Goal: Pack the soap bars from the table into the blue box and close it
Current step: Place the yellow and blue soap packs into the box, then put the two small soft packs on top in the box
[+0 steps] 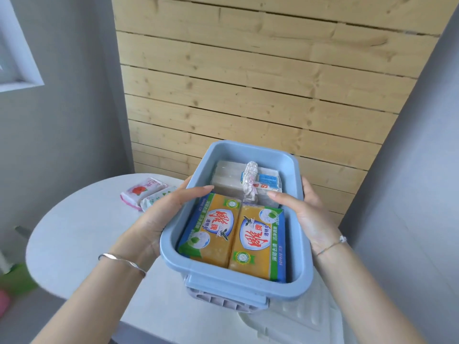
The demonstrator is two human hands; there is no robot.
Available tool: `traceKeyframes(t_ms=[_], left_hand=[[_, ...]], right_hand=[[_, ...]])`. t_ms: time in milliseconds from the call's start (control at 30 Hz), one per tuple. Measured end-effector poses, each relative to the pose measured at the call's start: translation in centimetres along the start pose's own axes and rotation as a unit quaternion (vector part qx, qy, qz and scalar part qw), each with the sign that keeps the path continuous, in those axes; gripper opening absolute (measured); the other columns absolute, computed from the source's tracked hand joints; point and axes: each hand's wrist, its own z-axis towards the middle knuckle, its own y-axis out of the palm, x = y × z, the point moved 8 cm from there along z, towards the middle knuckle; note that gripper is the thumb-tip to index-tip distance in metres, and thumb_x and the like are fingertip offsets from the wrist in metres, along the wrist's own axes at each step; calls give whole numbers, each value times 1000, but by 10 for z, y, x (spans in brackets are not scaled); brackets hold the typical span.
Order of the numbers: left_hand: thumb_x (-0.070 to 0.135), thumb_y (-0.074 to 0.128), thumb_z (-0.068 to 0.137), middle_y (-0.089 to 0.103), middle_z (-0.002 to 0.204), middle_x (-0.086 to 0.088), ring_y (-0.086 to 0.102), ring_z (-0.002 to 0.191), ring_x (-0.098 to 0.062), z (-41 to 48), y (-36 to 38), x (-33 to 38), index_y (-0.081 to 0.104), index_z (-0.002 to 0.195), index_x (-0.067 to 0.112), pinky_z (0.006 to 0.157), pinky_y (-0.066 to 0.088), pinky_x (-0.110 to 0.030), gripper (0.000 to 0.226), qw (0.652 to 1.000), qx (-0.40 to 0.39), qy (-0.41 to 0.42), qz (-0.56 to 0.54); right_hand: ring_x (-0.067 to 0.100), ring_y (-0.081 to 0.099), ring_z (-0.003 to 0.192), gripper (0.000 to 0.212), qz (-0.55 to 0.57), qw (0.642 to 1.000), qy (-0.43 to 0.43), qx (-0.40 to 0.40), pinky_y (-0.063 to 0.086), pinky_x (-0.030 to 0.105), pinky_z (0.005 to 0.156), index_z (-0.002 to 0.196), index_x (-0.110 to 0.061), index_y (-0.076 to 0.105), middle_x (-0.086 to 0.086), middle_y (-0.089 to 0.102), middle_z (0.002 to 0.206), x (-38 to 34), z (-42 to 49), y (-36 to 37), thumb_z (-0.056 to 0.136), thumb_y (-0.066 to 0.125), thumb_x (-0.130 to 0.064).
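Observation:
The blue box (223, 284) is open and tilted toward me above the table. My left hand (159, 219) grips its left wall, thumb over the rim. My right hand (305, 214) holds the right wall, thumb inside. Two yellow wrapped soap bars (236, 239) lie side by side in the near half. Pale translucent bars (228, 177) and a small tied white bag (249, 184) fill the far half. On the table to the left lie a pink-wrapped soap bar (141, 192) and a white-and-green wrapped one (156, 198).
A round white table (74, 232) stands under and left of the box. A white ribbed lid (298, 319) lies on it below the box at the lower right. A wooden plank wall (248, 83) rises behind, with grey walls on both sides.

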Motion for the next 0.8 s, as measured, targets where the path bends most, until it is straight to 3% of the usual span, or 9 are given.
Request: traceKeyframes(t_ms=[133, 333, 500, 567, 667, 733, 800], left_hand=[[38, 77, 50, 74, 78, -14, 71, 60, -30, -17, -48, -5, 62, 108, 22, 50, 56, -37, 62, 997, 64, -41, 9], [39, 75, 53, 74, 81, -15, 71, 63, -30, -28, -84, -22, 57, 120, 17, 52, 57, -37, 73, 991, 108, -79, -6], [35, 68, 74, 74, 84, -15, 72, 67, -29, -19, -84, -32, 52, 126, 25, 54, 57, -35, 55, 994, 84, -51, -44], [38, 70, 72, 74, 90, -15, 72, 72, -30, -13, -85, -35, 54, 124, 30, 57, 58, -36, 55, 995, 70, -41, -53], [48, 72, 67, 73, 100, -15, 72, 83, -32, -8, -86, -39, 59, 119, 27, 61, 58, -36, 58, 997, 37, -37, -61], [59, 66, 65, 73, 106, -10, 71, 91, -29, -7, -94, -33, 64, 114, 26, 66, 58, -34, 58, 999, 29, -19, -20], [62, 56, 67, 68, 119, 2, 67, 103, -19, -4, -113, -16, 62, 117, 31, 81, 55, -32, 59, 997, 51, 37, 47]], right_hand=[[10, 72, 70, 48, -7, 999, 20, -26, 52, 18, 53, 115, -15, 57, 4, 75, 96, 26, 5, 43, 72, 74, -4], [7, 72, 71, 45, -25, 998, 48, -42, 51, 15, 53, 112, -15, 59, 2, 75, 96, 56, 8, 76, 72, 76, -7], [18, 73, 81, 44, -26, 997, 59, -42, 56, 21, 58, 113, -17, 60, 5, 75, 100, 66, 9, 76, 73, 75, -7], [22, 73, 85, 46, -28, 997, 58, -41, 58, 26, 61, 113, -19, 60, 4, 75, 100, 68, 11, 72, 71, 76, -12], [24, 72, 92, 58, -33, 996, 61, -56, 58, 32, 71, 114, -23, 60, 3, 75, 104, 72, 13, 69, 59, 78, -28], [18, 68, 103, 68, -63, 994, 61, -60, 54, 35, 85, 119, -26, 57, -3, 69, 119, 71, 16, 68, 56, 78, -38], [1, 43, 123, 87, -166, 985, 34, -25, 37, 29, 102, 135, -32, 41, -21, 41, 137, 60, 28, 63, 57, 74, -48]])
